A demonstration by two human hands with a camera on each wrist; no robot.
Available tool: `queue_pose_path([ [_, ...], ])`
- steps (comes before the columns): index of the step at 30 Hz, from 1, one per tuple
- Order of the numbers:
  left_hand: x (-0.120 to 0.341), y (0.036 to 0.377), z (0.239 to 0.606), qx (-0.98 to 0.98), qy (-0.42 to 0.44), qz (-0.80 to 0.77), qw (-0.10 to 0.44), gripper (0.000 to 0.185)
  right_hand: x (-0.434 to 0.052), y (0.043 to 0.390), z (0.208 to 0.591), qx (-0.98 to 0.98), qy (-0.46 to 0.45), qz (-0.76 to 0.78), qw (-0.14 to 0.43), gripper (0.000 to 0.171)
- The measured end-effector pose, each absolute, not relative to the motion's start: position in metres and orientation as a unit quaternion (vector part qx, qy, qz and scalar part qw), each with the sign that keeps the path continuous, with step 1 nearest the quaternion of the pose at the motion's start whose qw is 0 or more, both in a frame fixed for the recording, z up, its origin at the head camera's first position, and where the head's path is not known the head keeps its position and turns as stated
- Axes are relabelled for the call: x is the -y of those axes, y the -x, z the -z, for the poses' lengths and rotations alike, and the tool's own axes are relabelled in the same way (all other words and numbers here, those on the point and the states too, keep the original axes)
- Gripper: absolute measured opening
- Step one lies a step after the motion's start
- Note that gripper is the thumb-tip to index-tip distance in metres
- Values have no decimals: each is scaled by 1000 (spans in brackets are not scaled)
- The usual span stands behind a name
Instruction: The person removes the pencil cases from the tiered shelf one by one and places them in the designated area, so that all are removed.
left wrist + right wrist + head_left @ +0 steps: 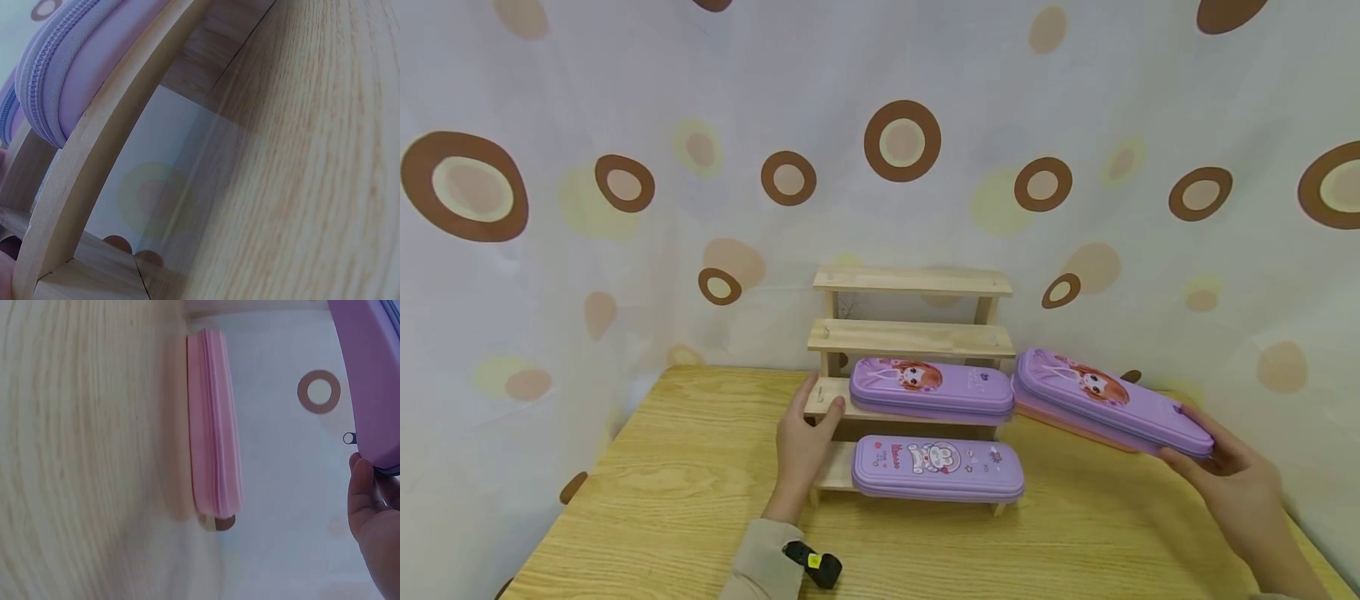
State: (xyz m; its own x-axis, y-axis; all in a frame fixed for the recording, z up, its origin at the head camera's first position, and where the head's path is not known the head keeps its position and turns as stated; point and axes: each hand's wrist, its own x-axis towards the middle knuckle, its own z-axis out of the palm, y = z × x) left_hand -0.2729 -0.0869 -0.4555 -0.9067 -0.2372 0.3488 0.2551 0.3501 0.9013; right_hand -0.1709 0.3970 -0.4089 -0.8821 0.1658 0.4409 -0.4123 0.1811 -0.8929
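Right hand (1232,475) is gripping the purple pencil case (1112,400) by its near end, long axis pointing left toward the wooden rack (910,337); left hand (805,442) is lying open, steadying the rack's left side on the desk (662,500).

3 purple pencil cases (931,385), 1 pink case (214,419), 1 wooden rack (912,337).

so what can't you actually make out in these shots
- Pink case: head view, mostly hidden under the purple case that the right hand holds; only its edge shows.
- Left hand: left wrist view, only a sliver at the frame edge; its grip on the rack is unclear.
- Right hand: right wrist view, cut off by the edge.
- Print on the lowest case: too small to read.
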Motion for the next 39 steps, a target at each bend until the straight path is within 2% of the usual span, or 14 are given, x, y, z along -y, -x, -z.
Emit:
queue_pose_path([
  [7,87,274,455,790,9,571,223,61,-415,168,418,758,-40,-614,216,64],
  [13,87,274,457,790,11,571,223,61,-426,167,426,853,17,-492,172,63],
  [20,87,273,456,789,13,572,222,61,-429,171,434,887,-10,-444,125,62],
  [29,87,273,455,789,12,574,219,61,-430,180,439,923,-20,-370,100,63],
  [39,87,272,454,789,11,576,214,61,-429,191,440,942,-1,-332,55,71],
])
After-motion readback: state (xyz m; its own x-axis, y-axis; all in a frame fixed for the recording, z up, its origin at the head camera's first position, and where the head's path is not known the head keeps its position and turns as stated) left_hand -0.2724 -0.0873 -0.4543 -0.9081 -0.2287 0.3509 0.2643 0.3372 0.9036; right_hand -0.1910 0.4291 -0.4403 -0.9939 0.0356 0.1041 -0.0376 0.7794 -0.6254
